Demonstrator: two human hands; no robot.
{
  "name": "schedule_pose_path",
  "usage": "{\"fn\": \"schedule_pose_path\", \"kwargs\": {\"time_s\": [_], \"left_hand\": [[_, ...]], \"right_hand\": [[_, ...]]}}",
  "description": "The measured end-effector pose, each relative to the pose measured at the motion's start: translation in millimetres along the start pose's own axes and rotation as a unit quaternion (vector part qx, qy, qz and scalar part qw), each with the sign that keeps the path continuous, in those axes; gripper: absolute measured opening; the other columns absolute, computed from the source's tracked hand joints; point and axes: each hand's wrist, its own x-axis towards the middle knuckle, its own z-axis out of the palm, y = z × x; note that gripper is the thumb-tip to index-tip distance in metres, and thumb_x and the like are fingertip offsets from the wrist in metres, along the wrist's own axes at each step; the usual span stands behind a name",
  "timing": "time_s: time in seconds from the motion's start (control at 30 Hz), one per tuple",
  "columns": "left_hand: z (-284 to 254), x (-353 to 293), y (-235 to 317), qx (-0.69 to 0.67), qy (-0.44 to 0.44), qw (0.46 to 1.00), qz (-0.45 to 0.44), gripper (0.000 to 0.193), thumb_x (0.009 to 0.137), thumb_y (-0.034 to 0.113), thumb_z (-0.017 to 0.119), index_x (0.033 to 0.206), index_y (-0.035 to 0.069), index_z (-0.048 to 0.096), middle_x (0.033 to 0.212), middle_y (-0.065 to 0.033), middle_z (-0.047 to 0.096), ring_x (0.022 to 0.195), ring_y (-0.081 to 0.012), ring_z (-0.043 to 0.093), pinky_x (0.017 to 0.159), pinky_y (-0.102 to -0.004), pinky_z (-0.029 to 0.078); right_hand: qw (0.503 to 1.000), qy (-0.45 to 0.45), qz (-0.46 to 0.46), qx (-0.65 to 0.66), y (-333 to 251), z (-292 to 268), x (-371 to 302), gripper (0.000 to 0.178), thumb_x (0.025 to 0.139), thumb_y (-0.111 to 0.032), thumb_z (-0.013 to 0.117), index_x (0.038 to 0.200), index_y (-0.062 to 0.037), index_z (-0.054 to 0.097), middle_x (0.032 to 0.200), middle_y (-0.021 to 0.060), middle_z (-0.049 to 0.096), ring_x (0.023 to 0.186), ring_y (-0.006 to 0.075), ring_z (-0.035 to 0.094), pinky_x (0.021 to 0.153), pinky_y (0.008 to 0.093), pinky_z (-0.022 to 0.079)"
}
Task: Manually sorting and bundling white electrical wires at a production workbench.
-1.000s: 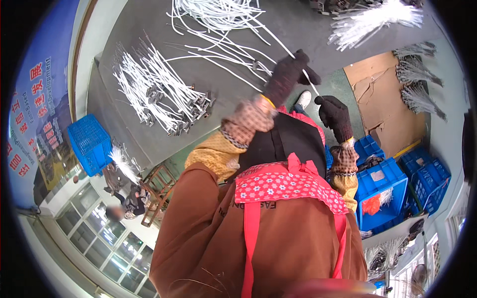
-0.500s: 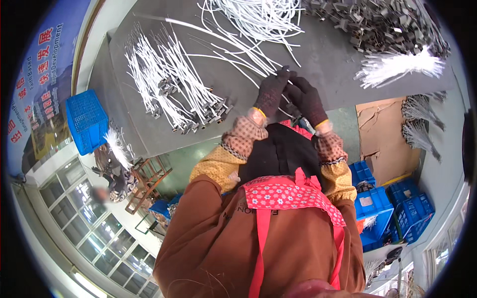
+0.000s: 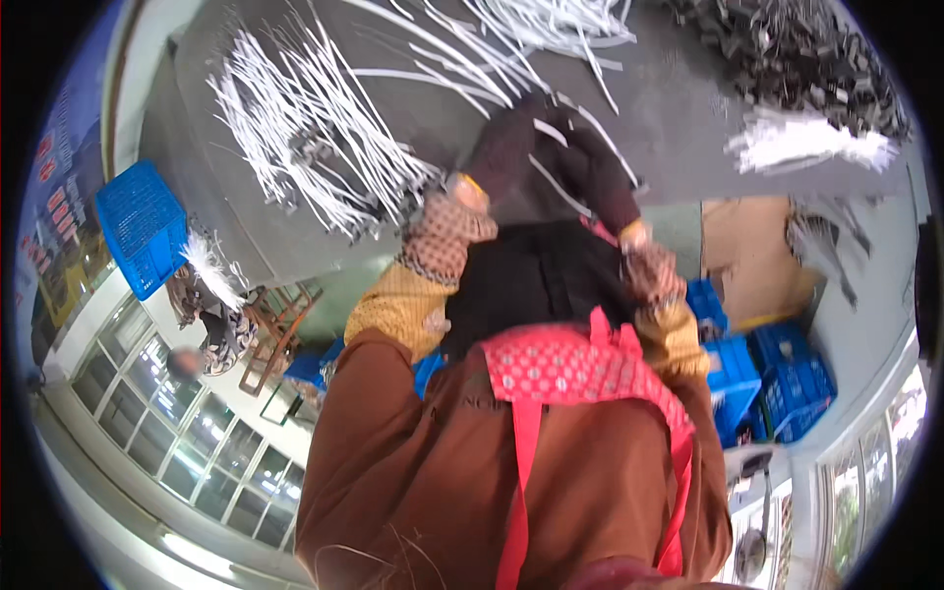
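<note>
Both of my hands are in dark knitted gloves, close together over the near edge of the grey table. My left hand is closed around white wires, some of which trail away over the table. My right hand is also closed on white wire; one length curves past its outer side to a small dark tip, and another slants down between the hands. Motion blurs the fingertips. Left of them lies a spread of white wires with small dark connectors. Loose white wires are heaped farther back.
Dark connector pieces and a bright white wire bundle lie at the table's far right. A blue crate stands left, more blue crates right. Cardboard is beyond the right edge. Another person is at far left.
The whole view has shifted and blurred. My hands have moved slightly up and left in the picture, and wire now shows curving beside my right hand and hanging between both hands.
</note>
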Motion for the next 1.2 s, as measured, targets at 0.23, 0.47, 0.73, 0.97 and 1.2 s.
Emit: {"fn": "schedule_pose_path", "kwargs": {"time_s": [0.23, 0.47, 0.73, 0.97, 1.2], "left_hand": [[-11, 20, 12, -0.509, -0.011, 0.853, -0.119, 0.053, 0.108, 0.042, 0.043, 0.136, -0.001, 0.056, 0.117, -0.0113, 0.071, 0.104, -0.0178, 0.067, 0.087, -0.0325, 0.053], [29, 4, 13, -0.375, 0.13, 0.917, -0.042, 0.042, 0.105, 0.034, 0.05, 0.127, 0.0, 0.064, 0.115, -0.0087, 0.072, 0.101, -0.0151, 0.067, 0.083, -0.0297, 0.053], [-27, 17, -102, -0.012, -0.047, 0.962, -0.27, 0.038, 0.095, 0.026, 0.058, 0.126, 0.005, 0.062, 0.106, -0.021, 0.07, 0.094, -0.0401, 0.068, 0.082, -0.0459, 0.055], [-143, 146, -128, 0.382, 0.319, 0.814, -0.3, 0.075, 0.088, 0.048, 0.063, 0.139, -0.004, 0.048, 0.116, -0.0207, 0.07, 0.105, -0.035, 0.069, 0.087, -0.0509, 0.054], [-149, 178, -184, 0.267, 0.271, 0.835, -0.397, 0.043, 0.086, 0.034, 0.066, 0.115, 0.002, 0.069, 0.114, -0.0211, 0.071, 0.106, -0.0376, 0.07, 0.087, -0.0492, 0.056]], "right_hand": [[0.982, -0.101, -0.14, -0.075, 6, -19, 11, 0.034, 0.091, -0.004, 0.06, 0.124, -0.0066, 0.064, 0.084, 0.0026, 0.062, 0.062, 0.01, 0.058, 0.054, 0.0284, 0.046], [0.991, -0.069, 0.082, 0.082, -17, -13, 24, 0.033, 0.098, -0.022, 0.056, 0.127, -0.0074, 0.063, 0.097, 0.0098, 0.067, 0.081, 0.0219, 0.063, 0.069, 0.0339, 0.049], [0.918, -0.06, -0.005, -0.392, 25, -3, 25, 0.031, 0.088, -0.015, 0.061, 0.118, -0.0115, 0.066, 0.101, 0.0124, 0.07, 0.094, 0.0345, 0.067, 0.073, 0.0472, 0.054], [0.848, -0.107, -0.077, -0.513, 8, 2, 19, 0.026, 0.085, -0.015, 0.061, 0.11, -0.0131, 0.064, 0.088, 0.0103, 0.068, 0.08, 0.0312, 0.067, 0.065, 0.044, 0.053], [0.876, -0.075, -0.046, -0.474, 15, 1, 13, 0.026, 0.082, -0.018, 0.066, 0.108, -0.014, 0.064, 0.092, 0.0093, 0.068, 0.086, 0.0313, 0.067, 0.068, 0.0449, 0.054]]}}
